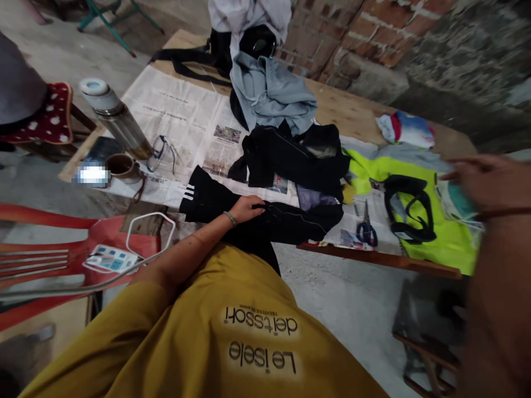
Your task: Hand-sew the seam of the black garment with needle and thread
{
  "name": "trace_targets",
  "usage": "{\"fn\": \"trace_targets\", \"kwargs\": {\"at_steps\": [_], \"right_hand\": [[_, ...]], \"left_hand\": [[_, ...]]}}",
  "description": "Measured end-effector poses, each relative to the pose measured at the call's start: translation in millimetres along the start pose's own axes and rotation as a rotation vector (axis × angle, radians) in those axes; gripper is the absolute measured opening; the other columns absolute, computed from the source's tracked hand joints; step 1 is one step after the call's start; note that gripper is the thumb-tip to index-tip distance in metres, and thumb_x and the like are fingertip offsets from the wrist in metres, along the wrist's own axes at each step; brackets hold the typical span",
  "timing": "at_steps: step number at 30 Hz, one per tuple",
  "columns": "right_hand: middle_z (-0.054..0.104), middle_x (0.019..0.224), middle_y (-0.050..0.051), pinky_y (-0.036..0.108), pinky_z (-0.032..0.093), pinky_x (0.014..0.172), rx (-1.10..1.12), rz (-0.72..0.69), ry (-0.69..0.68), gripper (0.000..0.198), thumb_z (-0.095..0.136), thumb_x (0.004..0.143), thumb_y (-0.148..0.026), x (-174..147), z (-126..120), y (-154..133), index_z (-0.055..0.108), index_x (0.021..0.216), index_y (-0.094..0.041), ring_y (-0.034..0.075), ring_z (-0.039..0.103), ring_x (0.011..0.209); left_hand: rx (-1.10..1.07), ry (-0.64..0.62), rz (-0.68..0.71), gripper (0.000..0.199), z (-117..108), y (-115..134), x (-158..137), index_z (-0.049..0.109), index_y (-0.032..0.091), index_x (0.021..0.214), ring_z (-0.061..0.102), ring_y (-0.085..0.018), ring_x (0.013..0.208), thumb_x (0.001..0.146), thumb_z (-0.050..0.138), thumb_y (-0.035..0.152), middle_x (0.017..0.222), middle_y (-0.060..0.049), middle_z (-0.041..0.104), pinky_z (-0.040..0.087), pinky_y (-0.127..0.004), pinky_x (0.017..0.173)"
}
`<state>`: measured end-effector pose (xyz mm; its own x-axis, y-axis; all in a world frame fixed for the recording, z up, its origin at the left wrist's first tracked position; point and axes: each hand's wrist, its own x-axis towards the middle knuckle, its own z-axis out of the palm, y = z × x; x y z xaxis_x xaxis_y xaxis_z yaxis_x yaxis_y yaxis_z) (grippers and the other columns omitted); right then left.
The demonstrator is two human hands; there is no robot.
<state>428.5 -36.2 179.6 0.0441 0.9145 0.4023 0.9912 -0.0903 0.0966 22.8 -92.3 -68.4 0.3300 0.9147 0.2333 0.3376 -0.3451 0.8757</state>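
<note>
My left hand (248, 209) is closed on the edge of a black garment (286, 221) with white stripes at one end, which lies along the near table edge. At the right side, my right hand (483, 179) is blurred, its fingers pointing left over a teal and white item (456, 199). Whether it grips that item I cannot tell. Beneath it spreads a neon yellow garment (450, 249) with a black strap loop (409, 207) on top. Dark-handled scissors (366, 228) lie on newspaper between the two hands.
More black cloth (286, 152) and a grey garment (269, 91) are heaped behind my left hand. A steel flask (120, 121), a brown cup (123, 167) and glasses (161, 155) stand or lie at the left. A red chair (103, 237) adjoins the table; a brick wall (373, 33) rises behind.
</note>
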Motion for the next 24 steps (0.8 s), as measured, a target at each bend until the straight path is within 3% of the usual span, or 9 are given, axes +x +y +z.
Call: {"fn": "trace_targets", "kwargs": {"at_steps": [3,5,8,10,14,18,24], "right_hand": [[0.069,0.075,0.01,0.025,0.045,0.056,0.584,0.058,-0.206,0.035,0.052,0.088,-0.041,-43.3,31.8,-71.2,0.07,0.1,-0.013,0.012,0.06,0.06],[0.065,0.064,0.004,0.024,0.044,0.054,0.86,-0.033,-0.374,0.036,0.054,0.085,-0.043,-82.8,58.8,-131.2,0.07,0.1,-0.015,0.011,0.056,0.055],[0.065,0.068,0.001,0.023,0.045,0.057,1.162,-0.005,-0.508,0.034,0.051,0.083,-0.039,-131.8,96.3,-204.4,0.069,0.102,-0.016,0.009,0.054,0.052],[0.065,0.072,0.001,0.022,0.045,0.056,1.262,0.088,-0.507,0.036,0.049,0.082,-0.038,-150.3,116.3,-231.2,0.068,0.103,-0.016,0.007,0.053,0.051],[0.061,0.072,0.0,0.021,0.042,0.051,1.338,0.255,-0.494,0.037,0.049,0.08,-0.039,-161.9,144.1,-242.7,0.066,0.101,-0.014,0.005,0.048,0.045],[0.059,0.073,-0.002,0.02,0.041,0.051,1.392,0.277,-0.493,0.038,0.05,0.078,-0.039,-164.8,157.4,-237.4,0.066,0.102,-0.015,0.004,0.048,0.046],[0.059,0.073,-0.002,0.02,0.04,0.051,1.45,0.316,-0.488,0.037,0.052,0.076,-0.039,-169.6,161.5,-236.0,0.066,0.101,-0.015,0.004,0.049,0.046]], "left_hand": [[0.007,0.01,0.001,0.014,0.3,2.6,-0.2,0.07,0.015,0.088,0.065,-0.014,0.08,0.076,0.066,0.02,0.088,-0.004,0.07,0.052,-0.025,0.078],[0.039,0.005,0.004,0.015,-1.1,5.3,-0.1,0.07,0.015,0.089,0.065,-0.015,0.081,0.076,0.066,0.02,0.089,-0.004,0.07,0.052,-0.026,0.078],[0.152,-0.03,0.044,0.016,-8.7,10.5,0.3,0.07,0.016,0.091,0.065,-0.017,0.083,0.076,0.065,0.02,0.088,-0.004,0.07,0.051,-0.028,0.08],[0.262,-0.075,0.075,0.015,-17.3,14.4,0.4,0.07,0.018,0.09,0.064,-0.017,0.084,0.077,0.064,0.019,0.087,-0.004,0.07,0.05,-0.029,0.081],[0.464,-0.187,0.036,0.014,-33.9,22.0,-1.0,0.069,0.02,0.09,0.064,-0.017,0.083,0.078,0.062,0.021,0.088,-0.003,0.07,0.047,-0.03,0.08],[0.649,-0.227,-0.001,0.015,-37.8,27.7,-5.6,0.069,0.021,0.092,0.064,-0.02,0.083,0.079,0.061,0.025,0.09,-0.004,0.07,0.042,-0.035,0.083],[0.688,-0.041,0.185,0.024,-34.9,24.3,-24.4,0.066,0.023,0.107,0.059,-0.021,0.096,0.086,0.056,0.027,0.106,-0.008,0.065,0.038,-0.038,0.085]]}}
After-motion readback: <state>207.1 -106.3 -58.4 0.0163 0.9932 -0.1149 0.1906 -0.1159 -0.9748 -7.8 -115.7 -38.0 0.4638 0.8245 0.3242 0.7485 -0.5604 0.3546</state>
